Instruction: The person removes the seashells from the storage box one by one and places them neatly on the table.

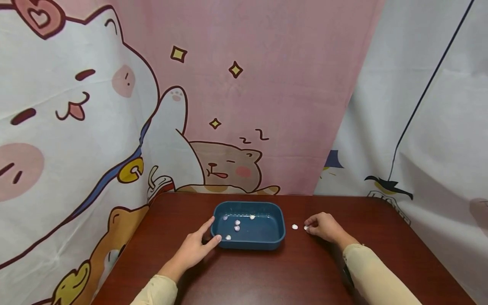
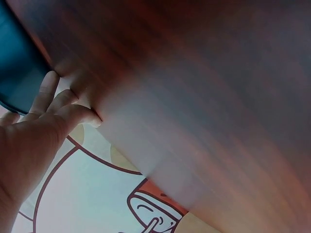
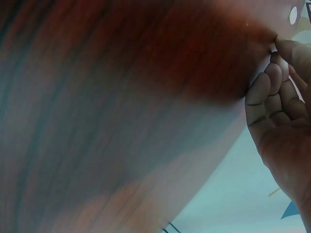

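A dark blue rectangular tray (image 1: 248,245) sits on the table, with several small whitish and pale-lilac rounded pieces (image 1: 237,228) scattered on its bottom. At its left end, my left hand (image 1: 192,250) touches the wall with index finger and thumb spread and nearly straight. In the left wrist view the other fingers (image 2: 46,92) reach down to the tabletop beside the tray. Right of the tray, my right hand (image 1: 327,228) pinches a small white piece (image 1: 306,228) at its fingertips, low at the table surface. Another white piece (image 1: 295,227) lies between that hand and the tray.
The reddish-brown wooden table (image 1: 251,279) meets a hanging pink and white cartoon cloth (image 1: 289,106) at its back edge. More of the cloth hangs along the left and right sides.
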A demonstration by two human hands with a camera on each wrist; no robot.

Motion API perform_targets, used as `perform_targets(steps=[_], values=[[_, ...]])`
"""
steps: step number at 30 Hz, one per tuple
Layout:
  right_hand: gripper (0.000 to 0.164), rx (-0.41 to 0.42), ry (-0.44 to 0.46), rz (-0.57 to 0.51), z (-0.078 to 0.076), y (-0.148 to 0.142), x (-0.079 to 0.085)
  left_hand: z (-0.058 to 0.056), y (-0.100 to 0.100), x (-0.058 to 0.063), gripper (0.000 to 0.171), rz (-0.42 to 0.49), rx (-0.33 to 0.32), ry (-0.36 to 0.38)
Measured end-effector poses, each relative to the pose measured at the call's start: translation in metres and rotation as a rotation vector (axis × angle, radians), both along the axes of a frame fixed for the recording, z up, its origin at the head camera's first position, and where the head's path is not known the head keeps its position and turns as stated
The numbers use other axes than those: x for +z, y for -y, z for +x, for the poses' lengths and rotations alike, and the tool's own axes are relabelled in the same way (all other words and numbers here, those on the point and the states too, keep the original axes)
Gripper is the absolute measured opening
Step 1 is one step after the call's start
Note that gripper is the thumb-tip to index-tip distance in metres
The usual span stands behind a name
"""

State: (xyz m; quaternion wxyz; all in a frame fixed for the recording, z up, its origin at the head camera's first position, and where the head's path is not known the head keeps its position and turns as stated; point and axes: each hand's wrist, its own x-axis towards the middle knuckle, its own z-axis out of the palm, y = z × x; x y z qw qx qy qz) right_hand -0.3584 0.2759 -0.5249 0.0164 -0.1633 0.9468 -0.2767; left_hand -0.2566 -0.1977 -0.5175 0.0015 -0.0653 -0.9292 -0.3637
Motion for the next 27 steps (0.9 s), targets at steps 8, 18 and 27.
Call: perform_targets(steps=[8, 18, 27], values=[[0.015, 0.038, 0.004, 0.033, -0.005, 0.007, 0.0, 0.0, 0.001, -0.001, 0.08, -0.002, -0.008, -0.009], [0.021, 0.038, 0.047, 0.014, -0.005, 0.013, -0.004, -0.002, 0.002, -0.003, 0.077, -0.002, -0.004, -0.017], [0.021, 0.031, 0.064, 0.0, -0.004, 0.017, -0.005, -0.002, 0.001, -0.003, 0.077, 0.0, -0.006, -0.016]])
